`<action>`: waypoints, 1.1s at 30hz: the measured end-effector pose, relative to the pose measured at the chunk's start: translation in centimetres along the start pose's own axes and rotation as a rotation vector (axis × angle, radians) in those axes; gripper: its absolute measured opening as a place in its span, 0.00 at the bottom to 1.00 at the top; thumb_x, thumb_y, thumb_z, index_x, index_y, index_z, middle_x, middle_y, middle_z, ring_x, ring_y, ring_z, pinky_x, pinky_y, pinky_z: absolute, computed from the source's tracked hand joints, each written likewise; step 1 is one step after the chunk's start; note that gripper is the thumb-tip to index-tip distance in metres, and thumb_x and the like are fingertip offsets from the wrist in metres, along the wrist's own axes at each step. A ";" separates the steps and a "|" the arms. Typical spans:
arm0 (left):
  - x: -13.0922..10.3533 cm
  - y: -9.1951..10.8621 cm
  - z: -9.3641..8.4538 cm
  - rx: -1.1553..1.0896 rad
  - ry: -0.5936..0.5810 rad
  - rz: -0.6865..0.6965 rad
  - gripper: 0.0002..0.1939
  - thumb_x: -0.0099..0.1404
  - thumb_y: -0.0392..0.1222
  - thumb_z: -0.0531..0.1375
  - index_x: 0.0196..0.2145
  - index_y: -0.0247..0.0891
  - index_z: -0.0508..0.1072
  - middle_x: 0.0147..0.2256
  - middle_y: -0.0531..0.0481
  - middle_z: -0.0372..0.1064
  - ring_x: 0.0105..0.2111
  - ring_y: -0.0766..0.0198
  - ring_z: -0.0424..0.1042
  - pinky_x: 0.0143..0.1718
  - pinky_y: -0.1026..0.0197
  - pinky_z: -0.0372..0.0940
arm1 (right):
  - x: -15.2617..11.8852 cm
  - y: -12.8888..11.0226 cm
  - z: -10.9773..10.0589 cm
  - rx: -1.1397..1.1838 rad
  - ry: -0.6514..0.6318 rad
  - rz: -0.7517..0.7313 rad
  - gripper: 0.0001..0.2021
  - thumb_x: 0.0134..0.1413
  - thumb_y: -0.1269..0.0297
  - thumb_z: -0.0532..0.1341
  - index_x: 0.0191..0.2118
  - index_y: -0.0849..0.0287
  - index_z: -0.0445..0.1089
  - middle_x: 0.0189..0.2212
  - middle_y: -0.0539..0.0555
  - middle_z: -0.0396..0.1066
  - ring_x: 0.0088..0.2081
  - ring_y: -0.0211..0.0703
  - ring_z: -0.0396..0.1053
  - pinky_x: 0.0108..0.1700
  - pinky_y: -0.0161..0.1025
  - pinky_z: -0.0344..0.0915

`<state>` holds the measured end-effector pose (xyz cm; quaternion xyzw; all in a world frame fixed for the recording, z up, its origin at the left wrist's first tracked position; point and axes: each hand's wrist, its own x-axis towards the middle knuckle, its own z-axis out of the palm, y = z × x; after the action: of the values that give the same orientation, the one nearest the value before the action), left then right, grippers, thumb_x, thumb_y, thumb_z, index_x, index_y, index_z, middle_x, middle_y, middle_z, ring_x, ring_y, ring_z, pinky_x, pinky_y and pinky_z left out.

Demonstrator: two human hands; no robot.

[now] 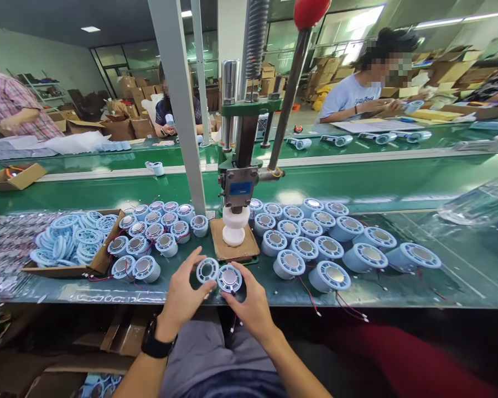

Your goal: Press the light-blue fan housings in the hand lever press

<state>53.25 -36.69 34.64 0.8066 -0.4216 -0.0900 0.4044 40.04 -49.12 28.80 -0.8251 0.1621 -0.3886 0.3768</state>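
Ring, pale blue and open-centred, is clamped between the fingers of the left hand; just beside it, toward 4 o'clock, the fingers of the right hand are clamped on a round unit, both near the front edge of the table. A press stands at 12 o'clock from them, a box of loose rings between 9 and 10, more units around 2 o'clock
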 end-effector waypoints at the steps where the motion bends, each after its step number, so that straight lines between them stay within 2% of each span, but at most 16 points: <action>1: 0.1 1.0 0.0 -0.025 -0.041 0.036 0.37 0.60 0.38 0.64 0.65 0.44 0.59 0.55 0.45 0.71 0.53 0.55 0.72 0.57 0.50 0.66 | -0.1 0.1 0.1 0.002 0.012 -0.003 0.24 0.55 0.66 0.62 0.58 0.61 0.64 0.51 0.60 0.71 0.52 0.47 0.72 0.55 0.43 0.72; 4: 0.2 3.4 0.4 0.015 -0.157 0.152 0.37 0.57 0.34 0.64 0.63 0.47 0.62 0.58 0.47 0.69 0.57 0.53 0.67 0.60 0.49 0.63 | -0.2 0.1 0.4 0.027 0.056 -0.028 0.27 0.54 0.69 0.59 0.61 0.60 0.62 0.53 0.59 0.71 0.52 0.46 0.73 0.54 0.41 0.73; 7: 0.2 4.2 1.2 0.041 -0.159 0.136 0.36 0.56 0.31 0.63 0.62 0.46 0.64 0.58 0.47 0.69 0.58 0.52 0.67 0.61 0.46 0.63 | -0.3 0.1 0.5 0.046 0.065 -0.024 0.32 0.51 0.72 0.58 0.64 0.59 0.59 0.54 0.59 0.70 0.52 0.45 0.73 0.53 0.39 0.73; 13: 0.0 3.2 2.0 -0.073 -0.097 0.011 0.36 0.55 0.31 0.63 0.62 0.46 0.64 0.57 0.47 0.70 0.58 0.54 0.68 0.62 0.48 0.63 | -0.2 0.1 0.3 0.031 0.043 0.005 0.34 0.51 0.71 0.59 0.65 0.60 0.57 0.54 0.60 0.70 0.53 0.45 0.72 0.55 0.40 0.72; 18: -0.4 2.7 2.3 -0.117 -0.092 0.044 0.34 0.57 0.32 0.61 0.61 0.45 0.64 0.60 0.46 0.66 0.61 0.54 0.65 0.63 0.48 0.61 | -0.4 0.4 0.7 0.031 0.001 0.009 0.36 0.50 0.74 0.58 0.67 0.59 0.55 0.56 0.59 0.68 0.55 0.45 0.71 0.56 0.41 0.71; 20: -0.6 2.3 2.7 -0.141 -0.085 0.066 0.33 0.59 0.34 0.60 0.63 0.44 0.62 0.60 0.43 0.65 0.61 0.53 0.64 0.64 0.47 0.60 | -0.4 0.3 0.2 -0.015 -0.063 -0.009 0.36 0.49 0.76 0.57 0.66 0.59 0.58 0.58 0.59 0.66 0.57 0.47 0.69 0.59 0.44 0.70; 22: -0.8 1.7 3.4 -0.147 -0.085 0.085 0.32 0.63 0.37 0.59 0.64 0.41 0.60 0.62 0.40 0.63 0.63 0.51 0.62 0.64 0.46 0.59 | 0.4 -0.4 -1.6 -0.111 -0.210 -0.037 0.36 0.47 0.78 0.58 0.65 0.58 0.61 0.58 0.60 0.66 0.57 0.49 0.69 0.58 0.46 0.71; 24: -1.2 1.4 4.3 -0.137 -0.089 0.094 0.30 0.66 0.40 0.56 0.64 0.39 0.59 0.63 0.38 0.61 0.63 0.51 0.61 0.64 0.46 0.59 | 3.0 -2.3 -4.9 -0.235 -0.353 -0.096 0.36 0.46 0.77 0.62 0.64 0.57 0.63 0.57 0.59 0.67 0.56 0.52 0.70 0.55 0.47 0.73; 26: -1.4 1.2 5.0 -0.124 -0.077 0.077 0.28 0.66 0.41 0.55 0.63 0.37 0.59 0.62 0.38 0.63 0.62 0.52 0.63 0.63 0.47 0.60 | 7.6 -5.6 -9.4 -0.349 -0.324 -0.202 0.34 0.46 0.74 0.66 0.62 0.58 0.65 0.56 0.59 0.68 0.55 0.54 0.70 0.55 0.49 0.72; 28: -1.3 1.3 5.0 -0.122 -0.052 0.044 0.28 0.62 0.40 0.57 0.60 0.36 0.63 0.59 0.39 0.67 0.59 0.52 0.67 0.61 0.47 0.62 | 13.9 -9.8 -14.0 -0.439 -0.085 -0.322 0.30 0.51 0.67 0.64 0.61 0.64 0.65 0.56 0.59 0.67 0.58 0.54 0.67 0.58 0.51 0.66; 29: -1.1 1.5 4.7 -0.131 -0.041 0.025 0.28 0.60 0.40 0.58 0.58 0.36 0.66 0.56 0.40 0.70 0.56 0.51 0.70 0.60 0.48 0.64 | 17.4 -12.0 -15.9 -0.473 0.036 -0.392 0.28 0.54 0.64 0.61 0.61 0.69 0.65 0.55 0.58 0.68 0.59 0.52 0.65 0.61 0.49 0.62; 30: -0.6 1.6 4.0 -0.145 -0.025 0.006 0.27 0.58 0.41 0.59 0.56 0.36 0.68 0.54 0.41 0.72 0.53 0.51 0.72 0.58 0.48 0.66 | 20.9 -13.9 -17.5 -0.526 0.158 -0.402 0.28 0.58 0.63 0.56 0.62 0.73 0.62 0.57 0.57 0.66 0.61 0.50 0.61 0.63 0.47 0.56; 31: 0.1 1.8 3.2 -0.161 0.001 -0.013 0.26 0.56 0.42 0.61 0.53 0.36 0.70 0.51 0.42 0.74 0.50 0.51 0.74 0.55 0.49 0.68 | 24.2 -15.6 -18.6 -0.554 0.269 -0.377 0.27 0.60 0.62 0.54 0.61 0.74 0.62 0.56 0.56 0.66 0.60 0.48 0.62 0.63 0.45 0.56; 33: 2.1 2.2 1.3 -0.190 0.085 -0.047 0.27 0.54 0.45 0.63 0.51 0.36 0.72 0.47 0.43 0.76 0.46 0.51 0.76 0.52 0.50 0.69 | 29.6 -17.5 -19.5 -0.485 0.365 -0.315 0.19 0.67 0.66 0.52 0.58 0.68 0.66 0.51 0.53 0.69 0.54 0.39 0.69 0.60 0.42 0.64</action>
<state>52.63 -39.68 35.81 0.7773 -0.3746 -0.1048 0.4945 43.86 -63.77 65.34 -0.8224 0.1851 -0.5335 0.0698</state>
